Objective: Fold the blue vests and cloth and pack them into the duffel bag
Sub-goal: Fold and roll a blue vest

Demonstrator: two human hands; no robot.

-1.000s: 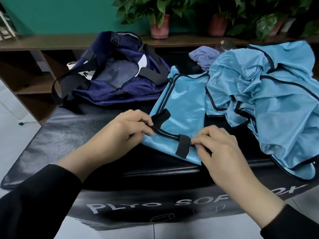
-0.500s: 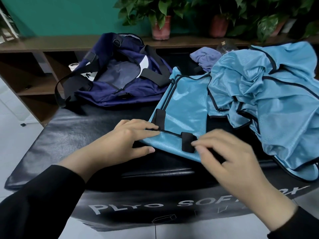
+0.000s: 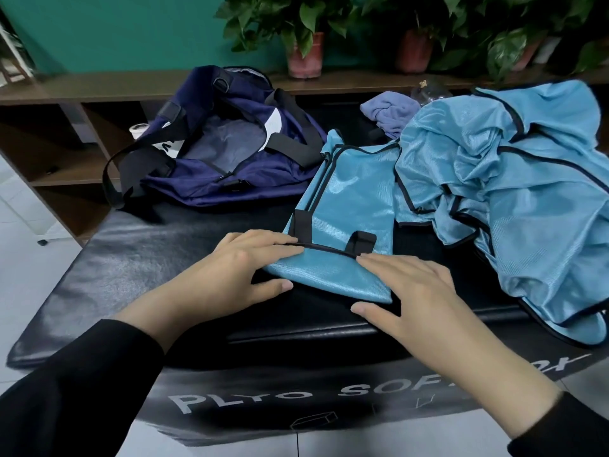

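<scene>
The left hand and the right hand, both flat with fingers extended, press the near edge of the folded vest on the tabletop, probably to flatten the fold, near the open duffel bag.

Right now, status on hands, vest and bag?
Left hand and right hand flat, pressing folded blue vest. Duffel bag open behind it. Unfolded vests heaped right, purple cloth beyond.
</scene>
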